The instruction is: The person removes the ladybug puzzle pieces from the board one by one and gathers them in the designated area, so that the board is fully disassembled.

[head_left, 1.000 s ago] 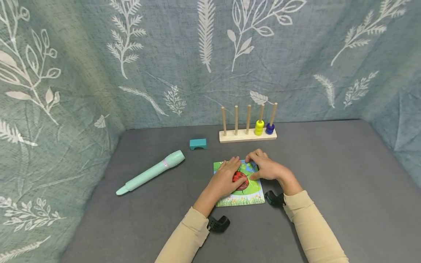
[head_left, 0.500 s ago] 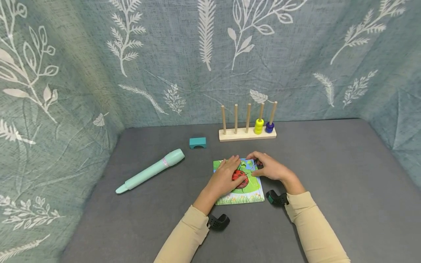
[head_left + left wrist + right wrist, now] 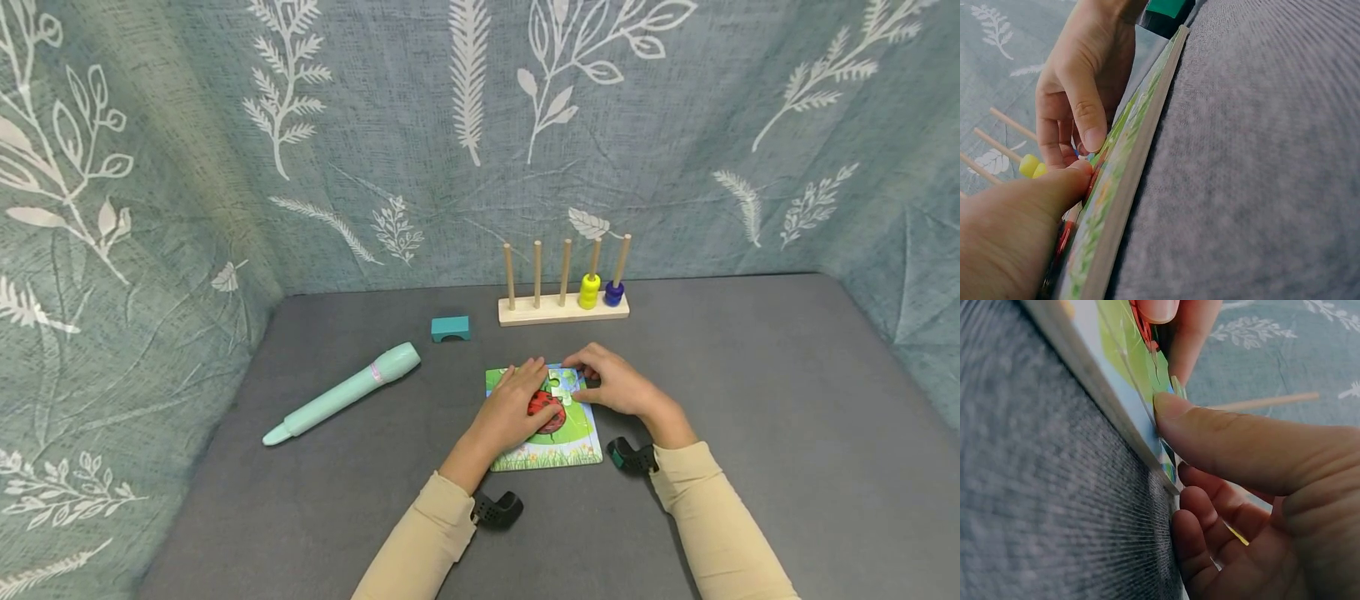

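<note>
A square jigsaw puzzle with a red ladybug on green (image 3: 546,457) lies on the table. My left hand (image 3: 510,412) rests flat on its left part, fingers spread, covering some of the picture. At the upper right corner my right hand (image 3: 618,385) pinches a green and blue puzzle piece (image 3: 564,385) between thumb and fingers. The piece looks slightly raised on its edge; its far side is hidden by the fingers. In the right wrist view, the right thumb (image 3: 1210,434) presses near the board's border, and the left hand's thumb (image 3: 1159,307) touches the ladybug.
Behind the puzzle stands a wooden peg rack (image 3: 551,312) with yellow and blue rings on two pegs. A teal arch block (image 3: 450,328) sits to its left. A mint-green, pen-shaped object (image 3: 341,396) lies farther left. A patterned curtain (image 3: 420,150) hangs behind the table.
My right hand has shifted slightly right, and the puzzle piece at the upper right has tilted up, catching the light. My left hand stays put on the puzzle.
</note>
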Action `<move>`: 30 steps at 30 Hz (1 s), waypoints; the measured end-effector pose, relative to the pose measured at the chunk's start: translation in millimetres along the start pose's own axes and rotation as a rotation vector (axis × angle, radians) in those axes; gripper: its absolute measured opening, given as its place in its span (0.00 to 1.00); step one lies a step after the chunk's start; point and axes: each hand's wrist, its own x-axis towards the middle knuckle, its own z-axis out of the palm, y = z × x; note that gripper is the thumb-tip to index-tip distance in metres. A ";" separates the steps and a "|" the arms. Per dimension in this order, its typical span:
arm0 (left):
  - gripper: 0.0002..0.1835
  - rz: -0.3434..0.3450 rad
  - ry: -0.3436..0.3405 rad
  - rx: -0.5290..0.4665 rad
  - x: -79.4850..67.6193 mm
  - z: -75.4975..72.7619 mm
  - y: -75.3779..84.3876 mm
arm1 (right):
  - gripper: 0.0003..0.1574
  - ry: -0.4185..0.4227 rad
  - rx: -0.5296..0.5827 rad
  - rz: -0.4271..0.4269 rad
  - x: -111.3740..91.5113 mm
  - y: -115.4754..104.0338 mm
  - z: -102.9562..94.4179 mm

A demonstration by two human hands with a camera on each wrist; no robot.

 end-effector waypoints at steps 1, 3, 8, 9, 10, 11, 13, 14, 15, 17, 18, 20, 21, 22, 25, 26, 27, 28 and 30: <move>0.35 0.001 0.003 -0.001 0.1 0.5 0.0 | 0.25 0.006 0.008 0.000 -0.4 0.2 0.2; 0.35 0.006 0.006 0.001 0.3 1.8 -0.2 | 0.25 0.015 0.022 0.001 -1.4 0.4 0.9; 0.35 0.003 0.000 0.004 1.2 3.4 -0.1 | 0.25 0.029 0.009 0.008 -2.4 0.5 1.8; 0.35 0.000 0.000 0.005 1.4 3.3 0.1 | 0.25 0.032 -0.005 0.006 -2.2 0.6 1.6; 0.35 0.001 0.002 0.007 1.8 3.3 0.0 | 0.25 0.033 -0.019 0.004 -1.8 0.8 1.2; 0.35 0.001 0.004 0.013 2.0 3.3 -0.1 | 0.25 0.036 -0.030 0.002 -1.5 0.8 0.8; 0.35 0.002 0.007 0.023 2.5 3.3 -0.5 | 0.25 0.043 -0.041 -0.002 -1.3 0.7 -0.4; 0.35 0.005 0.010 0.030 2.5 3.5 -0.7 | 0.25 0.047 -0.041 -0.003 -1.6 0.8 -1.1; 0.35 0.006 0.012 0.031 2.6 3.5 -0.7 | 0.25 0.050 -0.039 -0.003 -1.8 0.7 -1.9; 0.35 0.004 0.012 0.037 2.1 2.6 -1.6 | 0.25 0.057 -0.028 -0.002 -1.2 0.1 -2.6; 0.35 0.003 0.013 0.034 1.8 2.2 -2.0 | 0.25 0.062 -0.025 -0.002 -1.1 0.1 -3.1; 0.35 -0.001 0.014 0.028 1.0 1.4 -2.2 | 0.25 0.070 -0.024 -0.001 -1.1 0.9 -4.0; 0.35 -0.004 0.014 0.024 0.8 1.1 -2.3 | 0.25 0.074 -0.023 0.000 -1.3 0.9 -4.8; 0.35 -0.006 0.015 0.022 0.6 0.9 -2.5 | 0.25 0.077 -0.023 -0.001 -1.5 1.7 -5.5; 0.35 -0.013 0.011 0.018 -0.1 0.5 -2.3 | 0.25 0.090 -0.021 0.002 -2.9 4.6 -8.9; 0.35 -0.014 0.008 0.017 -0.1 0.5 -2.2 | 0.25 0.095 -0.021 0.006 -3.7 5.8 -10.6; 0.35 -0.013 0.005 0.019 0.0 0.6 -2.0 | 0.25 0.101 -0.018 0.011 -4.9 7.2 -12.5; 0.35 -0.013 0.001 0.019 0.2 0.6 -1.7 | 0.25 0.108 -0.014 0.017 -6.2 8.8 -14.8; 0.35 -0.012 -0.006 0.023 0.7 0.7 -1.0 | 0.25 0.124 -0.008 0.037 -9.5 11.9 -20.0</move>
